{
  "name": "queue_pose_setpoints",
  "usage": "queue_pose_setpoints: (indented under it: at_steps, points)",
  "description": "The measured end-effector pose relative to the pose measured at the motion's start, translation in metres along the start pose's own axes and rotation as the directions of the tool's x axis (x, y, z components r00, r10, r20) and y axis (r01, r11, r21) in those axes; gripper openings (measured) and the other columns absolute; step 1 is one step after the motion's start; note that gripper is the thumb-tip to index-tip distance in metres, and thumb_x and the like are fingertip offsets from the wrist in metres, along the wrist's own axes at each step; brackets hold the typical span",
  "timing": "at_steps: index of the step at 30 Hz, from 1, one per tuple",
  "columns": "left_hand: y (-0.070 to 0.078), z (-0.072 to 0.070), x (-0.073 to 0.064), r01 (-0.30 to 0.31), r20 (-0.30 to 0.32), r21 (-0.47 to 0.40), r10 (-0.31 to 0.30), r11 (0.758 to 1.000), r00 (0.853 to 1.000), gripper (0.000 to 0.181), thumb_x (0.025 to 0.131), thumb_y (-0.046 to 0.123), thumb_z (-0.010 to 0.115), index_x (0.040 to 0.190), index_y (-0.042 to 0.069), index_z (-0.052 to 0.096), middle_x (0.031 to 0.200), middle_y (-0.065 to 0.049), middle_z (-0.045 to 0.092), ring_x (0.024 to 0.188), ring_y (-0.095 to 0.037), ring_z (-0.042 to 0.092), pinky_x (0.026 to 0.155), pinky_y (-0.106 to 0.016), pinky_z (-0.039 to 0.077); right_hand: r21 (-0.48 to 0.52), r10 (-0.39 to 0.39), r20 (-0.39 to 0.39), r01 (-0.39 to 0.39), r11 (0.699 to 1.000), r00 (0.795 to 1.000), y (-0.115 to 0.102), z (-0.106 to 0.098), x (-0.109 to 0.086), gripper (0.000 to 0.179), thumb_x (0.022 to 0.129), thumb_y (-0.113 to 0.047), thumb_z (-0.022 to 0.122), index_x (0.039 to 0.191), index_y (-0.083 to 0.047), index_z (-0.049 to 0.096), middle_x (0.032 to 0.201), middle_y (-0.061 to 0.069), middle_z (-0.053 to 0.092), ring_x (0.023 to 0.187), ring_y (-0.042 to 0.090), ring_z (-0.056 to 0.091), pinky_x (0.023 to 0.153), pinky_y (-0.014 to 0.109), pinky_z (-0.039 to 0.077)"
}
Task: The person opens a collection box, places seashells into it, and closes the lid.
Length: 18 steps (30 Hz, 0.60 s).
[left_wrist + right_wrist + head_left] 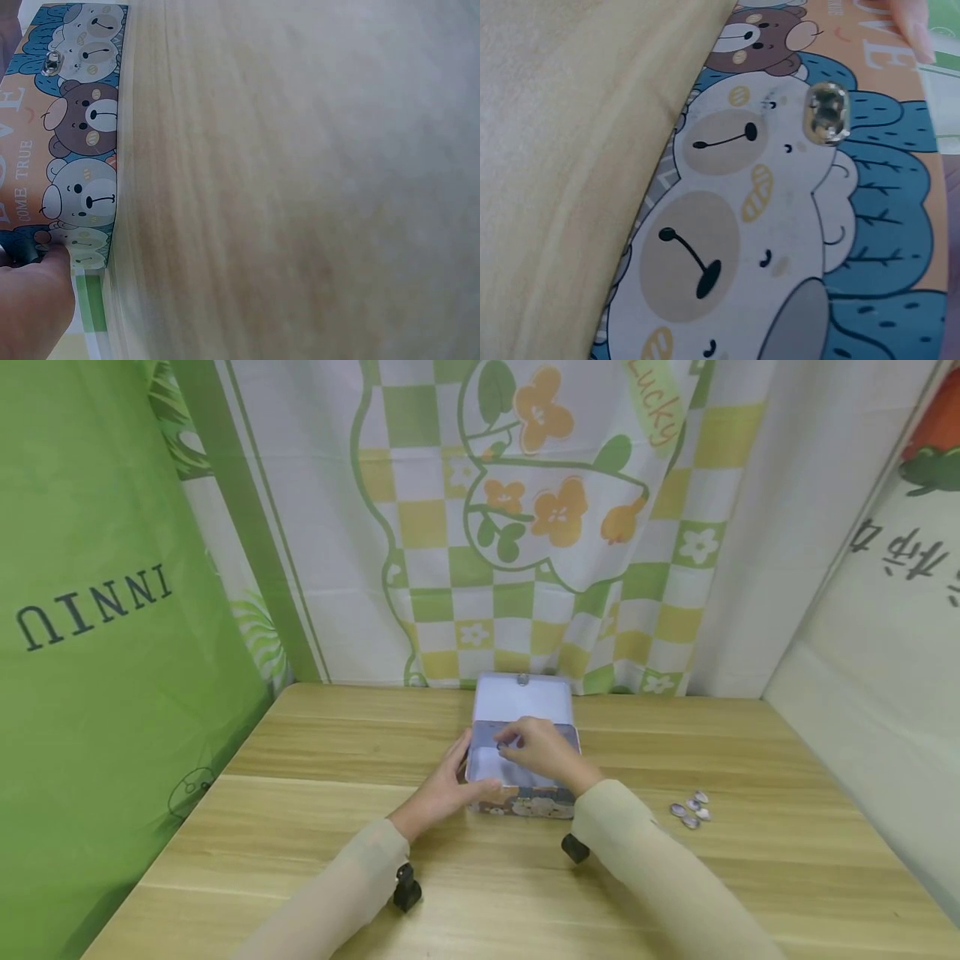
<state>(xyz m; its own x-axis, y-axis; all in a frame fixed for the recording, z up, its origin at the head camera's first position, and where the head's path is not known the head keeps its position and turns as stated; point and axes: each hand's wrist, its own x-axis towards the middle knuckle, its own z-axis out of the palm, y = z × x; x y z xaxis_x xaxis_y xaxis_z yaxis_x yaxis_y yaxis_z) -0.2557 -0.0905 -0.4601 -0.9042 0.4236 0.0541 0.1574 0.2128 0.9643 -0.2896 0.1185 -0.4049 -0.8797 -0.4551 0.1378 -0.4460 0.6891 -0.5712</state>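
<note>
A tin box printed with cartoon bears stands with its lid raised at the back. My left hand grips the box's left side, thumb at the front corner. In the left wrist view that thumb lies against the bear-printed front. Over the box's opening, my right hand pinches a small dark-edged thing that looks like a shell; the fingers partly cover it. The right wrist view shows the box's front with a metal clasp close up, and a fingertip at the top right.
Several small purple-and-white shells lie together on the wooden table to the right of the box. A patterned curtain hangs right behind the table's far edge, with a green cloth at the left. Black wrist cameras hang below both sleeves.
</note>
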Motion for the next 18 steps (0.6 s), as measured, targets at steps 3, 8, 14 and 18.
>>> queue_pose_setpoints:
  at_steps: [3,8,14,18]
  points:
    - [0.0002,0.0004,-0.0004,0.002,-0.013,0.027,-0.002,1.000,1.000,0.105,0.092,0.034,0.075,0.162,0.014,-0.002,0.167,-0.011,-0.006,0.150,-0.036,0.012,0.118,-0.047,0.025,-0.013,0.019,0.000,-0.019,1.000,1.000,0.0019,0.0027,0.0029,0.021,0.092,-0.011,0.073,0.113,-0.006,0.076,0.106,0.004,0.071,0.095,0.022,0.064,0.081,0.037,0.057]
    - [0.0008,0.0006,-0.0006,0.014,-0.016,0.034,-0.014,0.999,1.000,0.105,0.092,0.034,0.075,0.162,0.017,-0.001,0.167,-0.009,-0.006,0.150,-0.033,0.013,0.118,-0.044,0.026,-0.031,0.034,-0.009,-0.034,0.999,0.999,0.0048,0.0044,0.0044,0.023,0.092,-0.011,0.074,0.113,-0.004,0.075,0.107,0.007,0.071,0.099,0.024,0.066,0.087,0.040,0.057]
    - [0.0005,0.0005,-0.0009,-0.002,-0.013,0.013,0.002,1.000,1.000,0.106,0.091,0.036,0.076,0.162,0.017,-0.001,0.167,-0.010,-0.006,0.150,-0.033,0.014,0.118,-0.044,0.026,-0.022,0.005,-0.014,-0.005,1.000,1.000,0.0074,0.0038,0.0018,0.025,0.091,-0.009,0.074,0.114,-0.001,0.073,0.107,0.010,0.072,0.099,0.026,0.066,0.087,0.041,0.057]
    - [0.0006,-0.0002,-0.0015,-0.008,-0.012,0.006,0.008,1.000,1.000,0.106,0.092,0.035,0.076,0.162,0.016,-0.001,0.167,-0.010,-0.007,0.150,-0.033,0.013,0.118,-0.045,0.026,-0.011,0.002,0.000,-0.002,1.000,1.000,0.0072,0.0038,0.0008,0.025,0.092,-0.010,0.074,0.115,-0.002,0.073,0.107,0.010,0.072,0.098,0.025,0.066,0.087,0.040,0.057]
